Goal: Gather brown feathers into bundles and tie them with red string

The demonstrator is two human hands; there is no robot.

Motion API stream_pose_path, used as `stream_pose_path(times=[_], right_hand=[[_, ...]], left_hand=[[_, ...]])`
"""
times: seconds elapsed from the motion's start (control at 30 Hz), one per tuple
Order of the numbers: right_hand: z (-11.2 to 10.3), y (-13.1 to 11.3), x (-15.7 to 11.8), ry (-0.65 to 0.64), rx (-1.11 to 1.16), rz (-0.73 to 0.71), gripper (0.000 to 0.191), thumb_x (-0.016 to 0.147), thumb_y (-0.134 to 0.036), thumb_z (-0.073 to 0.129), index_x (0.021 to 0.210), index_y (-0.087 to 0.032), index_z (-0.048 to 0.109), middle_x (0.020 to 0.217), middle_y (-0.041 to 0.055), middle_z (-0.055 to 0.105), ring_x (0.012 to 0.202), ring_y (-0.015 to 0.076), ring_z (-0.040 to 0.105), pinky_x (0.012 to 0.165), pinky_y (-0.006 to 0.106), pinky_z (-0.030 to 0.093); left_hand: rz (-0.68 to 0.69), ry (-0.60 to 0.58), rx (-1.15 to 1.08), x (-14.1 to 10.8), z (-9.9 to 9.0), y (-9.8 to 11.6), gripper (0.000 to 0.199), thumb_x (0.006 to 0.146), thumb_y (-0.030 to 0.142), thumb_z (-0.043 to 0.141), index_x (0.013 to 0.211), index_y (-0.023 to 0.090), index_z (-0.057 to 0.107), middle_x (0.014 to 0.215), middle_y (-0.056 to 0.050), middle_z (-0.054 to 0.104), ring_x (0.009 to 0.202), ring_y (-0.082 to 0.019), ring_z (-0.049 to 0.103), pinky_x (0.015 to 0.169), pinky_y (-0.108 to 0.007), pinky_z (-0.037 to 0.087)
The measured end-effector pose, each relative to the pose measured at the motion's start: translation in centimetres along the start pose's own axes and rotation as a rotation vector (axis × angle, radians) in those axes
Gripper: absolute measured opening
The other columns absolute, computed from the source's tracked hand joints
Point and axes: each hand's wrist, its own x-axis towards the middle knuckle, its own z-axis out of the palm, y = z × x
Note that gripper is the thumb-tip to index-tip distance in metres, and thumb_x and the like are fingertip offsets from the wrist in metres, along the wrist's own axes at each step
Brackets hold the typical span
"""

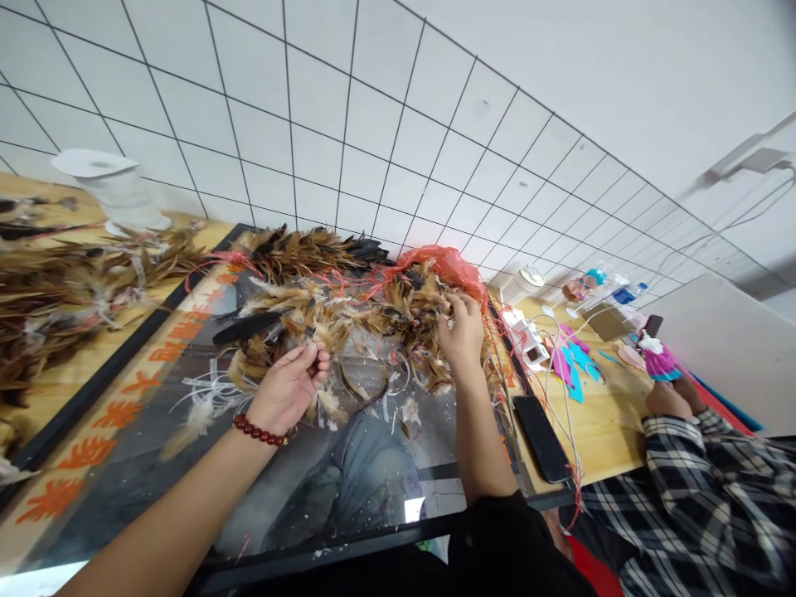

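Brown and tan feathers [304, 311] lie in a loose heap across the dark glass tabletop [261, 506]. My left hand [297, 377], with a red bead bracelet [259, 431] at its wrist, pinches a small feather between thumb and fingertips at the near edge of this heap. Farther right, my right hand [462, 332] reaches into a thicker feather pile [419, 303], fingers curled around feathers, their tips partly hidden. Directly behind that hand sits a red plastic bag [444, 264]. White plastic strips [215, 390] and loose fluff are scattered near my left hand.
A feather garland [311, 251] lies along the grid-lined wall. More feathers [68, 290] and a white spool [112, 191] occupy the left table. To the right are a black phone [542, 439], a power strip [528, 340], cables, and a co-worker in a plaid sleeve [690, 481] holding a doll [659, 358].
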Motion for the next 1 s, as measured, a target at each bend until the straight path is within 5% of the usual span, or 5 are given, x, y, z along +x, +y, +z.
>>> stream_pose_path(times=[0.3, 0.47, 0.57, 0.77, 1.0], right_hand=[[4.0, -6.4, -4.5, -0.954, -0.043, -0.206, 0.019, 0.08, -0.04, 0.068, 0.089, -0.025, 0.074, 0.088, 0.0019, 0.074, 0.083, 0.019, 0.067, 0.068, 0.025, 0.043], [5.5, -7.3, -6.1, -0.992, -0.03, -0.26, 0.011, 0.079, -0.027, 0.062, 0.081, -0.022, 0.071, 0.086, 0.0034, 0.073, 0.081, 0.019, 0.065, 0.068, 0.026, 0.043], [6.1, -6.3, -5.5, -0.84, 0.331, -0.114, 0.008, 0.078, -0.02, 0.058, 0.077, -0.019, 0.066, 0.076, 0.0013, 0.069, 0.07, 0.0139, 0.061, 0.066, 0.024, 0.043], [6.4, -5.8, -4.3, -0.671, 1.201, 0.333, 0.036, 0.076, -0.052, 0.07, 0.081, -0.02, 0.055, 0.058, -0.0031, 0.062, 0.054, 0.0108, 0.059, 0.06, 0.023, 0.048], [6.4, -6.9, -4.8, -0.668, 1.33, 0.437, 0.046, 0.067, -0.057, 0.078, 0.079, -0.02, 0.054, 0.06, -0.0043, 0.064, 0.056, 0.011, 0.064, 0.064, 0.025, 0.054]], left_hand=[[0.011, 0.017, 0.001, 0.3, -0.4, -0.4, 0.022, 0.089, 0.003, 0.051, 0.077, 0.007, 0.069, 0.065, -0.004, 0.061, 0.054, -0.008, 0.058, 0.047, -0.015, 0.048], [0.011, 0.005, -0.002, 0.5, -0.5, -0.5, 0.021, 0.088, 0.003, 0.053, 0.077, 0.008, 0.07, 0.066, -0.004, 0.063, 0.055, -0.008, 0.059, 0.047, -0.014, 0.049], [0.003, 0.027, 0.018, 0.5, -0.4, -0.7, 0.018, 0.087, 0.003, 0.056, 0.077, 0.008, 0.071, 0.065, -0.005, 0.065, 0.055, -0.008, 0.061, 0.049, -0.014, 0.05], [0.01, 0.033, 0.159, 0.5, -0.7, -1.7, 0.005, 0.079, 0.007, 0.069, 0.076, 0.007, 0.072, 0.08, -0.011, 0.074, 0.071, -0.016, 0.071, 0.066, -0.024, 0.059], [-0.02, -0.037, 0.286, 0.1, -0.6, -1.9, 0.029, 0.062, 0.028, 0.087, 0.08, 0.009, 0.074, 0.082, -0.012, 0.075, 0.069, -0.018, 0.07, 0.058, -0.023, 0.055]])
